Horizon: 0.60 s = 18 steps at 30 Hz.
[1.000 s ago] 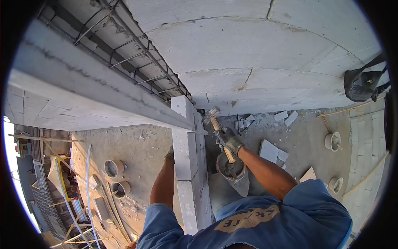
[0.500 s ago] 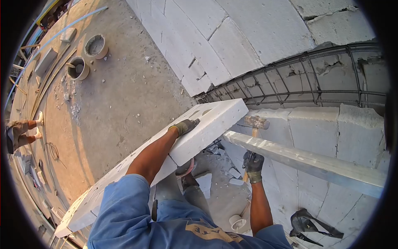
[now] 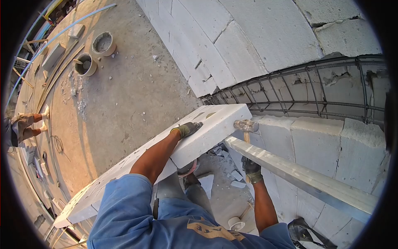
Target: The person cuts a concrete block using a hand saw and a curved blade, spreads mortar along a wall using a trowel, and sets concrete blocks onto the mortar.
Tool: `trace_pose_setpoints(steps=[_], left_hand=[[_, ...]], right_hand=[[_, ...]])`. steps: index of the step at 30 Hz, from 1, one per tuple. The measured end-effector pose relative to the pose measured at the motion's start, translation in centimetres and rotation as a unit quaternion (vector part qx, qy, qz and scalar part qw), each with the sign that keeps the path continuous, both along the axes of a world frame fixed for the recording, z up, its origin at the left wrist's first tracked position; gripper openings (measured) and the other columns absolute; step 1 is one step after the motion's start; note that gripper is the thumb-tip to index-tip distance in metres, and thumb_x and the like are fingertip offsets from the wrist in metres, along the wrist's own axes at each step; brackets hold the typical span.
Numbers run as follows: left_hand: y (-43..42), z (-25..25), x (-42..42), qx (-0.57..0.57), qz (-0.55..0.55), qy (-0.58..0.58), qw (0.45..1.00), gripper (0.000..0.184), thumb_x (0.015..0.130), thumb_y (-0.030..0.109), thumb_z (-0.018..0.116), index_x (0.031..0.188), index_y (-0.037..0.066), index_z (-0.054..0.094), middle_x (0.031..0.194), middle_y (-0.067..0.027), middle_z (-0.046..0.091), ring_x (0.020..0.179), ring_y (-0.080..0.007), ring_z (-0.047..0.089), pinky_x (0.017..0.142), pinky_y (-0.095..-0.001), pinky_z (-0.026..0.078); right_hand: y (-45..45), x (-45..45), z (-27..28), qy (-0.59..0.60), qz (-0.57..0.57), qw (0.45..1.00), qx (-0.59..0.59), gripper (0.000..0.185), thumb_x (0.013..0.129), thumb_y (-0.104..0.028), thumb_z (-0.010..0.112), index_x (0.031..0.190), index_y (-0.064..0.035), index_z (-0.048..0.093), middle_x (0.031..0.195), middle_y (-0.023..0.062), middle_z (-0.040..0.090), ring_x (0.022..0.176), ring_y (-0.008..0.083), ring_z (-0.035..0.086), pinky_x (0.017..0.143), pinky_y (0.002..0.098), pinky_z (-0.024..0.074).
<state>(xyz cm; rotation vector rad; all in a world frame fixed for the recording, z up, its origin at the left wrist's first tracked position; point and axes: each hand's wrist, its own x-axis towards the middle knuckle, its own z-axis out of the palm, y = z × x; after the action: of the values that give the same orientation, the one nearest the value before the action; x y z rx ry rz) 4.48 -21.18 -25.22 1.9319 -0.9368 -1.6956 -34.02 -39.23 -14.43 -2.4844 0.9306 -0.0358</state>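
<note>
My left hand, in a green and grey work glove, rests stretched out on the top of a white concrete block at the end of a low block wall. In its dark glove, my right hand is closed around the wooden handle of a hammer. The hammer's blunt, mortar-crusted head is at the end face of the block and seems to touch it. Just right of the handle, a long metal straightedge lies slanting along the inner wall side.
A rebar cage runs between a tall block wall and another block wall. Two mortar buckets stand on the concrete floor. At far left is another person. Rubble and a small white bucket lie below me.
The hammer head has swung left, from just off the block to its end face. My left hand keeps its place on the block. The whole view has shifted slightly.
</note>
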Motion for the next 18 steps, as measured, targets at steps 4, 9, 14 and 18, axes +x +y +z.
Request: trace_pose_setpoints(steps=[4, 9, 14, 18], left_hand=[[1.4, -0.3, 0.6, -0.031, 0.011, 0.024, 0.999, 0.071, 0.102, 0.058, 0.028, 0.141, 0.002, 0.048, 0.144, -0.0216, 0.05, 0.135, -0.0331, 0.046, 0.113, -0.0368, 0.035], [7.0, 0.3, 2.2, -0.144, 0.043, 0.142, 0.978, 0.076, 0.101, 0.061, 0.028, 0.143, -0.001, 0.046, 0.148, -0.0241, 0.044, 0.139, -0.0336, 0.042, 0.115, -0.0384, 0.032], [13.7, 14.2, 0.1, -0.081, -0.008, -0.063, 0.995, 0.102, 0.077, 0.063, 0.071, 0.148, -0.002, 0.035, 0.146, -0.0248, 0.045, 0.135, -0.0356, 0.045, 0.112, -0.0404, 0.037], [14.7, 18.2, -4.9, -0.019, 0.015, -0.256, 0.966, 0.117, 0.058, 0.051, 0.087, 0.147, -0.002, 0.032, 0.128, -0.0258, 0.056, 0.117, -0.0394, 0.056, 0.101, -0.045, 0.045]], right_hand=[[0.9, 1.4, 0.9, -0.028, -0.02, 0.997, 0.065, 0.02, 0.1, -0.024, 0.056, 0.089, -0.0069, 0.058, 0.064, -0.0001, 0.055, 0.044, 0.0079, 0.047, 0.04, 0.025, 0.0396], [8.0, 4.8, 9.8, -0.156, -0.23, 0.916, 0.29, 0.016, 0.1, -0.017, 0.052, 0.105, -0.0027, 0.055, 0.063, 0.0004, 0.051, 0.042, 0.0072, 0.045, 0.037, 0.0243, 0.0397], [17.1, 1.1, 14.6, -0.122, -0.327, 0.832, 0.431, 0.012, 0.101, -0.017, 0.048, 0.094, -0.0069, 0.048, 0.063, 0.0031, 0.054, 0.041, 0.0089, 0.049, 0.035, 0.0262, 0.0425], [21.4, 2.9, 18.4, -0.073, -0.336, 0.819, 0.459, 0.016, 0.101, -0.019, 0.048, 0.096, -0.0051, 0.054, 0.06, 0.0028, 0.053, 0.042, 0.0098, 0.051, 0.035, 0.0262, 0.0418]])
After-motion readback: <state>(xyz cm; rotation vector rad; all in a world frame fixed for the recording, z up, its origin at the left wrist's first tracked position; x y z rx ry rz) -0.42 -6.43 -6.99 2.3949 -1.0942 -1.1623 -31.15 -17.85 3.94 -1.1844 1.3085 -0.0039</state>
